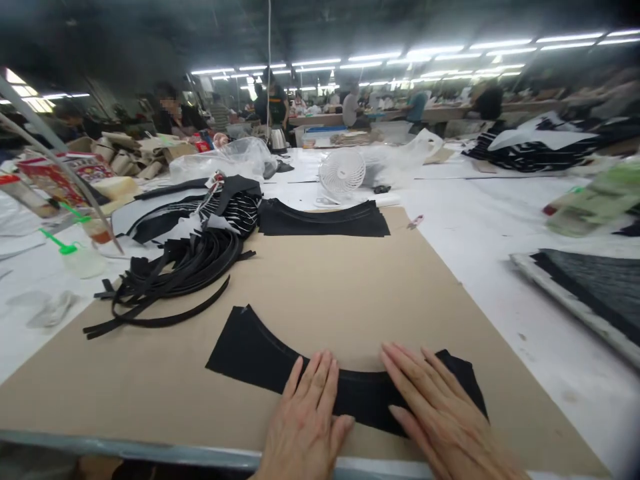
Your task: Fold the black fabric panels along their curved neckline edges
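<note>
A curved black fabric piece (360,397) lies flat on a brown paper sheet (320,287) near the table's front edge. My left hand (307,413) rests on its middle, fingers stretched out and pointing away from me. On its right part lies my right hand (435,400), palm down with the fingers extended. Both hands touch the cloth without gripping it. The piece's right end shows beyond my right hand. Farther back on the paper, a stack of similar black pieces (323,223) is laid out.
Left of the paper's middle is a tangled pile of black strips (185,267). Bottles with green nozzles (83,257) stand at the left. A small white fan (343,173) sits behind the stack. Dark grey fabric (595,287) lies at the right. Other people work in the background.
</note>
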`<state>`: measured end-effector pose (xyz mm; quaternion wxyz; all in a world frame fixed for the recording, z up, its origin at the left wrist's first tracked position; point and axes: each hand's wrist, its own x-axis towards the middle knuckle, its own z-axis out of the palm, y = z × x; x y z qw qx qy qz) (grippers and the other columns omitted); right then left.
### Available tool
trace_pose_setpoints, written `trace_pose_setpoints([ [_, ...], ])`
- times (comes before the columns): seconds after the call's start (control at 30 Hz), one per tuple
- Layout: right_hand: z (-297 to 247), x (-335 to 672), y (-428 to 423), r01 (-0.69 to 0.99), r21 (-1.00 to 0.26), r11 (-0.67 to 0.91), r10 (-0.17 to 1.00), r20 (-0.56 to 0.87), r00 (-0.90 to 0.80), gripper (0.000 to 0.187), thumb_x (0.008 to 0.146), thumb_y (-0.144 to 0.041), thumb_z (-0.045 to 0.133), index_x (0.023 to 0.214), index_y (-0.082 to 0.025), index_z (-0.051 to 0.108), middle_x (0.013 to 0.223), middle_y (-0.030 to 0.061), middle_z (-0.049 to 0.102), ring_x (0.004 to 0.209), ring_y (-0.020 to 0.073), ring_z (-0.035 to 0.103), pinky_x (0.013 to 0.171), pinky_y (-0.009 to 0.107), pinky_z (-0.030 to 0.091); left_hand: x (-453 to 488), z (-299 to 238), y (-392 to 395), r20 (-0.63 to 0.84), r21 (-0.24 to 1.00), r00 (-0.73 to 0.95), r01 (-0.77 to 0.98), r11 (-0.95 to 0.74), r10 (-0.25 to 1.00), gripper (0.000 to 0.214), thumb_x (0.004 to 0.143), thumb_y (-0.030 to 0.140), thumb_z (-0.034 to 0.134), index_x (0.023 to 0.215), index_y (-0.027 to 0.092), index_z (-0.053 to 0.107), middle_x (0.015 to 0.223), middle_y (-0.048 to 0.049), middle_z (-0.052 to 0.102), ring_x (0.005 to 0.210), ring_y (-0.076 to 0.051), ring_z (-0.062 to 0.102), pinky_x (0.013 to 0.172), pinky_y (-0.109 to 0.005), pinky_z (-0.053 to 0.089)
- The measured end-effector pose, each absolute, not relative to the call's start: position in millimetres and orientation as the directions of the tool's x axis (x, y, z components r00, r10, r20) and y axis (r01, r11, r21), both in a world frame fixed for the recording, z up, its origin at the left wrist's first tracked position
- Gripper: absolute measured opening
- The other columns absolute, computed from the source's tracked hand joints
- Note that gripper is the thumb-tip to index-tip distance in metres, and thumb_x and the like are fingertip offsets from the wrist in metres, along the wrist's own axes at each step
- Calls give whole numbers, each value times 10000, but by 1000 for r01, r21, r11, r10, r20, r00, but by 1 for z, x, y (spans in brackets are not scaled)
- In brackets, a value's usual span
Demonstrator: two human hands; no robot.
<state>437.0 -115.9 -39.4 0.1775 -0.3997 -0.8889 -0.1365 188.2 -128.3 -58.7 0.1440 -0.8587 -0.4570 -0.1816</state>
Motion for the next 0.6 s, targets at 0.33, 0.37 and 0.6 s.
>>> trace_pose_setpoints([
  [0.33,-61,416,-112,675,204,709,599,329,-730,673,891,-412,487,1470,-110,326,1462,73,432,1293,233,455,1045,423,354,156,-63,-125,442,-106,534,829,-549,721,600,945,514,381,1390,114,426,1439,-83,482,1356,-208,380,1100,-401,269],
  [0.37,-62,416,-110,673,221,706,586,350,-731,665,889,-419,482,1465,-116,342,1452,71,446,1276,234,474,1034,419,359,151,-64,-125,439,-107,525,836,-538,729,610,943,517,386,1392,105,421,1440,-91,479,1357,-215,378,1096,-403,279],
  [0.6,-71,416,-101,648,207,733,524,437,-732,694,890,-428,481,1498,-158,285,1385,55,527,1186,234,560,1004,386,391,139,-73,-121,447,-39,513,829,-557,733,684,943,491,394,1471,78,260,1398,-127,518,1331,-233,431,1047,-414,415],
])
